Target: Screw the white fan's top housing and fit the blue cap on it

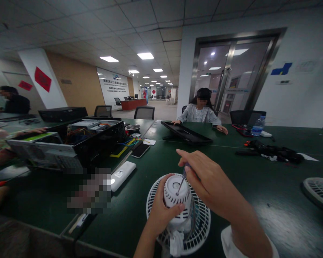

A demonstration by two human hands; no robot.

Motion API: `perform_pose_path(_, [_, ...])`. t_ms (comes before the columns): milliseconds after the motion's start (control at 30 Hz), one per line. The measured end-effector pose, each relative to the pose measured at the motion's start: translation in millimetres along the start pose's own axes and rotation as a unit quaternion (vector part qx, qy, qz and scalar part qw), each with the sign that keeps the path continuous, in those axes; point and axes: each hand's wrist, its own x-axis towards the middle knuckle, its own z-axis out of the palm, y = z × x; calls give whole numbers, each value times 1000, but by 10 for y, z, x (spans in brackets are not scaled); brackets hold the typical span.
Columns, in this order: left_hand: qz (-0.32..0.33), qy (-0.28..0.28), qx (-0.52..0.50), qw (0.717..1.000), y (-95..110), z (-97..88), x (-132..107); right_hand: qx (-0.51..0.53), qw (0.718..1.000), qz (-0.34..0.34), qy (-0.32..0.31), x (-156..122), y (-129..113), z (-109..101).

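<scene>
Smooth, white plastic fan [181, 200] between the hands [208, 179]; shiny metal screwdriver shaft [181, 185]; glossy green counter [274, 200] beneath them.

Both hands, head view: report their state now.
Left hand: closed around the fan's white motor housing.
Right hand: closed on a screwdriver, shaft angled down to the housing.

The right hand [206, 176] hides most of the screwdriver's handle [187, 168].
</scene>
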Motion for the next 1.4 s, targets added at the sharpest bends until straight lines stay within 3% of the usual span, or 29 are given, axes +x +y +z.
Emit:
perform_pose_path(100, [-6, 1, 6, 1000, -7, -3, 1, -2, 1000, -7, 4, 4, 22, 44])
perform_pose_path(300, [-7, 6, 11, 1000, -34, -6, -1, -38, 996, -13, 78, 36, 26, 155])
perform_pose_path(500, [-10, 8, 22, 1000, -42, -12, -8, 21, 998, -24, 48, 40, 20, 114])
perform_pose_path(700, [-12, 2, 5, 1000, -32, -14, -5, 45, 996, -43, 62, 36, 7, 95])
perform_pose_path(1400, [-1, -1, 12, 1000, -37, -23, -4, 20, 994, -47, 94, 14, -15, 89])
